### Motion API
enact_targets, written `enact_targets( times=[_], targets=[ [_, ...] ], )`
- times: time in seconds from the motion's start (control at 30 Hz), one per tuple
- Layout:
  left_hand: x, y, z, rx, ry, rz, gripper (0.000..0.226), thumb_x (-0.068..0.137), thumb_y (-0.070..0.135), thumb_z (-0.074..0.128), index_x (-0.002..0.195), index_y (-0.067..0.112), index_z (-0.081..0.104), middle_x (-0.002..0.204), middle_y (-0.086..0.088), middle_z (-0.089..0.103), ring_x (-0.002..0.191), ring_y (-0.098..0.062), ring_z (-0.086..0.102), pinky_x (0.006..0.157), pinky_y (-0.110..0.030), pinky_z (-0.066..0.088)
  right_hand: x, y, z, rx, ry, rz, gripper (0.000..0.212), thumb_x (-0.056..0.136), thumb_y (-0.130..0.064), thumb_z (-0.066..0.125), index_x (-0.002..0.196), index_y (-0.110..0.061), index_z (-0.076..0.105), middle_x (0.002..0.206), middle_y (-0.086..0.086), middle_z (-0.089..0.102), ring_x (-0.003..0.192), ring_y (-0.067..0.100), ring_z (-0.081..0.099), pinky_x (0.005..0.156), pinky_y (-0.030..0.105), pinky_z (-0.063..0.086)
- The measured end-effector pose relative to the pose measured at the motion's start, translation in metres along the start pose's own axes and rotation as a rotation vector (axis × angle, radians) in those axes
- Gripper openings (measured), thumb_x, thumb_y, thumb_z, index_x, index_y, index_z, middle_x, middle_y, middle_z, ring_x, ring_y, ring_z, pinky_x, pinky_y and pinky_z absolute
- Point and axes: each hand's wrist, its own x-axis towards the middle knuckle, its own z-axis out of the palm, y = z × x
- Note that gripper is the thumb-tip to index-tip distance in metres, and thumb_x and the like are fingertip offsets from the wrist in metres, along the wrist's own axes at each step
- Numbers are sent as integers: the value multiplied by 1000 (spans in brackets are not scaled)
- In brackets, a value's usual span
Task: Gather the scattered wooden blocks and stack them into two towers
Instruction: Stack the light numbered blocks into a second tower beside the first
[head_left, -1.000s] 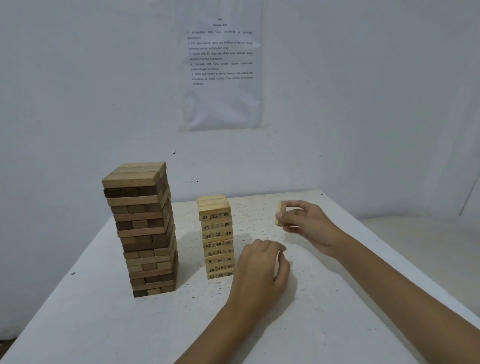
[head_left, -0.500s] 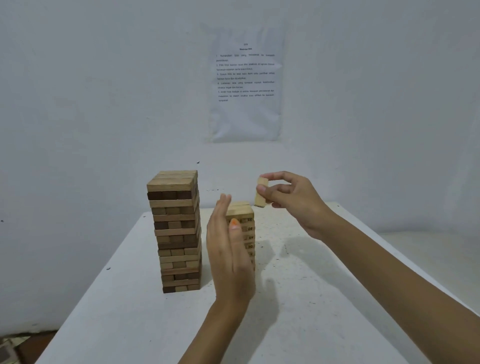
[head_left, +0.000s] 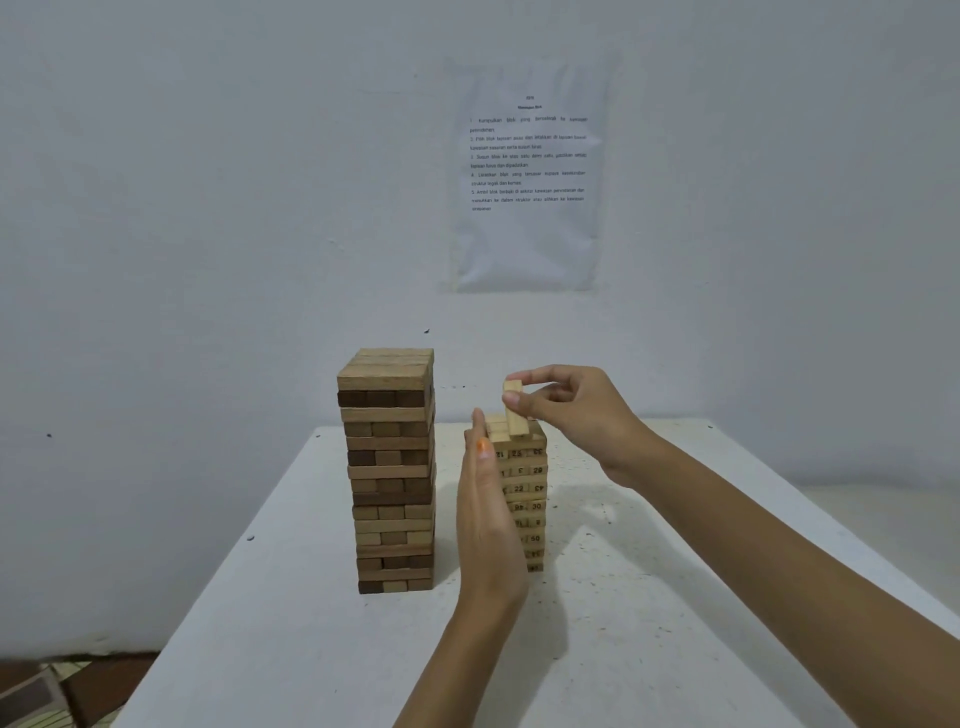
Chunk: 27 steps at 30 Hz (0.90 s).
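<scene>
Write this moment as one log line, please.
right hand: pinches block at numbered tower top | left hand: flat beside it | tall tower: stands apart

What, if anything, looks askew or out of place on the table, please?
Only the small block, pinched upright by the right hand at the numbered tower's top, whose blocks lie flat. The dark tower looks straight.

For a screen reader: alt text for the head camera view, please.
A right hand pinches a pale block upright at the top of the short numbered tower, the flat left hand alongside it. A taller brown tower stands to the left on a white table.
</scene>
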Motion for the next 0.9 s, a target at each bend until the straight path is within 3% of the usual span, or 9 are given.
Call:
enact_targets(
  times=[0.07, 0.27, 0.4, 0.53, 0.7, 0.83, 0.9],
  targets=[
    [0, 1, 1, 5, -22, -29, 71, 76, 77, 22, 142, 51, 24, 150, 29, 25, 139, 9, 17, 120, -38, 17, 2, 3, 2, -4, 4, -6, 25, 83, -19, 74, 107, -13, 70, 75, 3, 64, 63, -4, 63, 58, 0, 42],
    [-2, 0, 2, 38, -40, -33, 73, 69, 84, 19, 138, 59, 18, 154, 21, 25, 142, 0, 19, 119, -45, 17, 5, 11, 3, -71, 28, -14, 21, 84, -21, 74, 104, -15, 72, 82, 0, 61, 69, 3, 56, 64, 6, 46],
    [-2, -1, 2, 34, -45, -22, 79, 69, 86, 23, 142, 54, 18, 154, 21, 24, 142, 2, 19, 120, -42, 17, 4, 15, 4, -114, 34, -16, 18, 85, -24, 74, 102, -20, 71, 94, 3, 61, 75, 10, 55, 68, 12, 45],
    [-3, -3, 1, 35, -32, -27, 79, 71, 84, 22, 144, 52, 18, 153, 27, 21, 141, 6, 16, 120, -41, 16, 4, 12, -2, -62, 4, -19, 25, 88, -31, 68, 112, -25, 67, 114, 2, 63, 100, 6, 60, 77, 15, 39],
    [-6, 0, 0, 43, -4, -17, 63, 83, 67, 18, 143, 49, 21, 151, 29, 23, 137, 13, 17, 120, -32, 15, -2, 22, -21, -158, -226, -79, 60, 75, -46, 73, 131, -39, 53, 129, -15, 57, 125, 1, 47, 101, 26, 38],
    [-5, -2, 1, 16, -10, -16, 73, 78, 75, 22, 145, 47, 24, 151, 25, 28, 138, 8, 22, 119, -35, 20, -5, 30, -23, -347, -263, -111, 71, 71, -49, 74, 135, -44, 45, 131, -24, 53, 124, -11, 43, 109, 29, 32],
    [-6, -2, 2, 19, -4, -9, 71, 80, 72, 22, 146, 45, 23, 150, 27, 26, 137, 13, 20, 118, -28, 17, -4, 30, -20, -362, -264, -118, 71, 69, -49, 74, 135, -45, 45, 129, -25, 54, 122, -13, 43, 108, 28, 32]
  ],
)
